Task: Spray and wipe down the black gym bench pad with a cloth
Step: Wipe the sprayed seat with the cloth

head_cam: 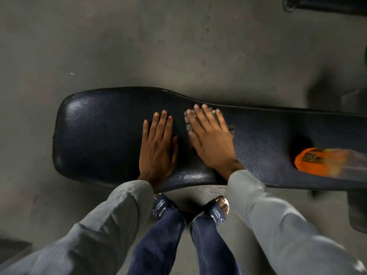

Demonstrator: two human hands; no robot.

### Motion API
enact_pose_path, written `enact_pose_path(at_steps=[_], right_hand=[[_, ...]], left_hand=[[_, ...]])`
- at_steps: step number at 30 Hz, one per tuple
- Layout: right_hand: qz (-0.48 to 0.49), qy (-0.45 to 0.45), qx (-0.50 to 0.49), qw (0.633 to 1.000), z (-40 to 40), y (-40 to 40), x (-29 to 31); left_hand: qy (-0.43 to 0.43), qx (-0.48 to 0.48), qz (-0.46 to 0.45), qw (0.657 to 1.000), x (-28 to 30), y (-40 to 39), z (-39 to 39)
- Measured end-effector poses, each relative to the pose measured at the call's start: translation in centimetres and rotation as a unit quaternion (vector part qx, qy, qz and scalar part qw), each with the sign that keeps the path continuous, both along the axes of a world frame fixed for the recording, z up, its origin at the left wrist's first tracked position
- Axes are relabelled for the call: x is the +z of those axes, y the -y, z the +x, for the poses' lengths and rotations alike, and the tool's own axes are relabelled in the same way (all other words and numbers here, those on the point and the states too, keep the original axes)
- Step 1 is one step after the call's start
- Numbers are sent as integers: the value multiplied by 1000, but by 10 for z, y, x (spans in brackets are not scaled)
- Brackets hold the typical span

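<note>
The black gym bench pad point(103, 132) runs across the middle of the head view, its wide rounded end at the left. My left hand point(157, 145) lies flat on the pad with fingers spread and nothing under it. Just to its right, my right hand point(210, 139) presses flat on a small grey cloth point(187, 121), which peeks out past the fingers and is mostly hidden by the palm. An orange-labelled spray bottle point(317, 161) lies on its side on the pad at the far right, blurred.
Grey concrete floor point(139, 46) surrounds the bench. My feet in dark slides point(217, 210) stand close against the bench's near edge. Dark equipment point(327, 4) sits at the top right corner, and a dark base point(357, 211) at the right edge.
</note>
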State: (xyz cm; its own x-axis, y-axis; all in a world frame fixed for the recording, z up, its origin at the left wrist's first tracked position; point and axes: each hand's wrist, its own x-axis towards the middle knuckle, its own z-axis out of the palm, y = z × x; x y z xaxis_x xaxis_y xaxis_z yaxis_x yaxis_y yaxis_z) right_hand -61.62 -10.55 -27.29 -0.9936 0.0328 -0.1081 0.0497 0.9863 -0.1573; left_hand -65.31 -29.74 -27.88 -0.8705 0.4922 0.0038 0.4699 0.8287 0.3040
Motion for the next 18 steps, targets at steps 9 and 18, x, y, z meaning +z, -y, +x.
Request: enact_pose_path(at_steps=[9,18], right_hand=[[-5,12,-270,963,72,-6,1],[-43,-26,-76,996,19,29,-7]], left_hand=[[-4,7,-11,1000,-1,-1,1],[4,-1,-13,1000,-8,1,0]])
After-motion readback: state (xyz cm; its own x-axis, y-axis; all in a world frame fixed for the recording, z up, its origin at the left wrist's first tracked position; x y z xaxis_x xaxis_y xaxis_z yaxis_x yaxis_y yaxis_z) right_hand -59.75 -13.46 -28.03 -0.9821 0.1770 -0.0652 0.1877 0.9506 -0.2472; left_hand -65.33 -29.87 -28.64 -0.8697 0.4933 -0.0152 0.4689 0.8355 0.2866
